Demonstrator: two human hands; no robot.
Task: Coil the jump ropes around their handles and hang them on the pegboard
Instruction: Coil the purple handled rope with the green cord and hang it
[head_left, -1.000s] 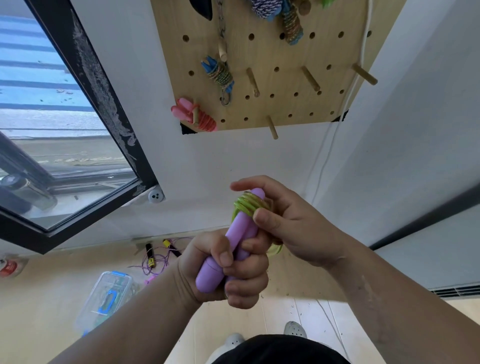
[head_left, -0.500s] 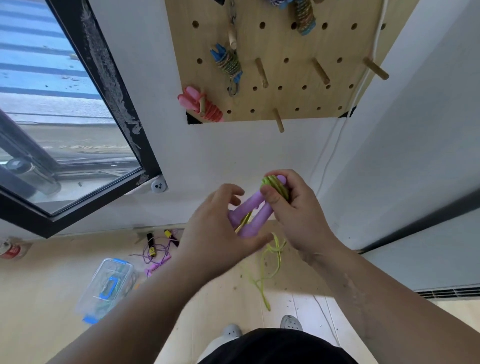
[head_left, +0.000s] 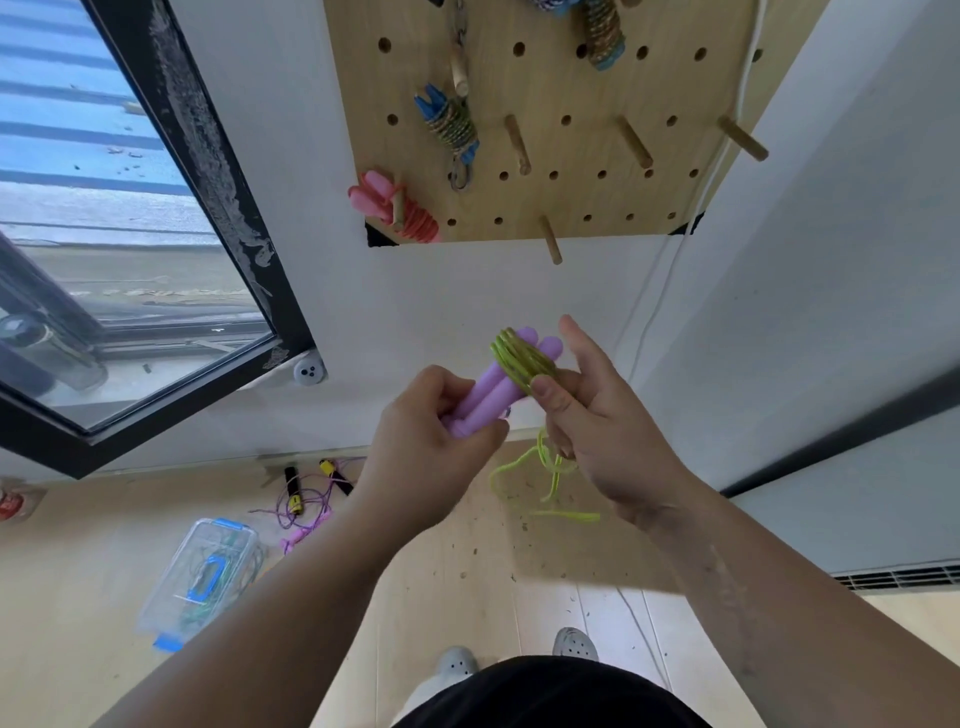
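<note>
**Head view, looking down.** A pale wooden floor (head_left: 78, 571) meets a white wall (head_left: 415, 291). A black-framed window (head_left: 130, 260) fills the left side, and I see a vent grille (head_left: 898, 577) low on the right. The pegboard (head_left: 571, 78) is fixed to the wall at top centre. Several wooden pegs stand out of it, one (head_left: 550, 240) at its lower edge.

**On the board:**
- a pink coiled rope (head_left: 395, 210) at the lower left corner
- a blue-handled coiled rope (head_left: 451, 127) above it
- a further coil (head_left: 602, 31) cut off by the top edge

A white cable (head_left: 670, 270) runs down the wall beside the board's right edge.

**On the floor.** At left lie a clear plastic box (head_left: 200, 577) with blue latches and, nearer the wall, a loose purple rope (head_left: 306, 493) with black-and-yellow handles. Two grey shoes (head_left: 457, 662) show near the bottom edge.

**The task's thing.** It is held in mid-air below the pegboard, well apart from it. Two purple handles (head_left: 493, 395) lie side by side, tilted up to the right, with the green jump rope (head_left: 519, 358) wound around their upper ends.
- The left grip (head_left: 431, 447) is clamped around the handles' lower ends.
- The right grip (head_left: 597, 415) pinches the coil, with the thumb on its front and the forefinger straight behind it.
- A loose green tail (head_left: 576, 516) trails below the right grip; I cannot tell whether it touches the floor.

Both forearms cross my lower view and hide part of the floor.
</note>
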